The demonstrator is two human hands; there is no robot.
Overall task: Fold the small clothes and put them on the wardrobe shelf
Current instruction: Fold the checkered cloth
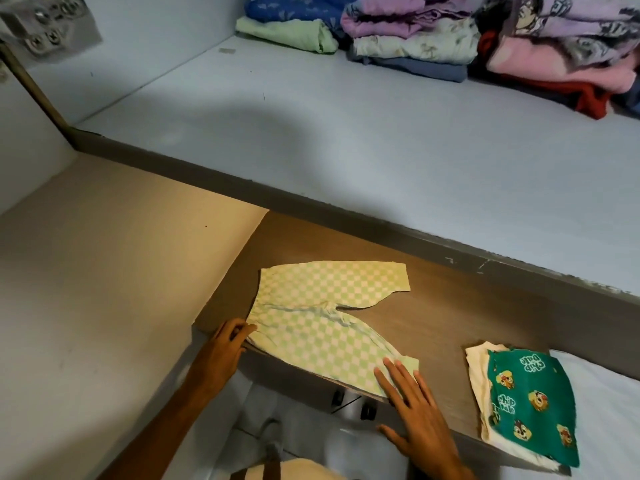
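Small green-and-white checked trousers [322,313] lie spread flat on a brown wooden ledge [436,320], legs pointing right. My left hand [228,341] pinches the waistband at the garment's left edge. My right hand [415,403] lies flat with fingers spread on the hem of the near leg. A folded green cartoon-print garment [530,403] on a cream piece sits to the right on the ledge. Above and behind runs the pale blue wardrobe shelf [346,140].
Stacks of folded clothes [415,39] fill the back right of the shelf: green, blue, purple, pink and red pieces. A cream side wall [104,254] stands at the left. Metal hinge hardware [45,22] is at the top left corner.
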